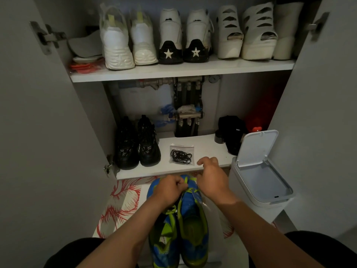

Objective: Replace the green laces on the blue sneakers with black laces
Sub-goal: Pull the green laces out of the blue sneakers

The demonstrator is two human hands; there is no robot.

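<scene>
My left hand (170,187) pinches the green lace (185,182) on the sneakers (193,215) below the shelf (208,147); right hand (211,176) curled, hold unclear. Yanking may jam it in an eyelet; black laces (181,157) lie bagged above

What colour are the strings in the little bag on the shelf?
Black, seen best in the head view: the laces lie coiled inside the clear bag.
</scene>
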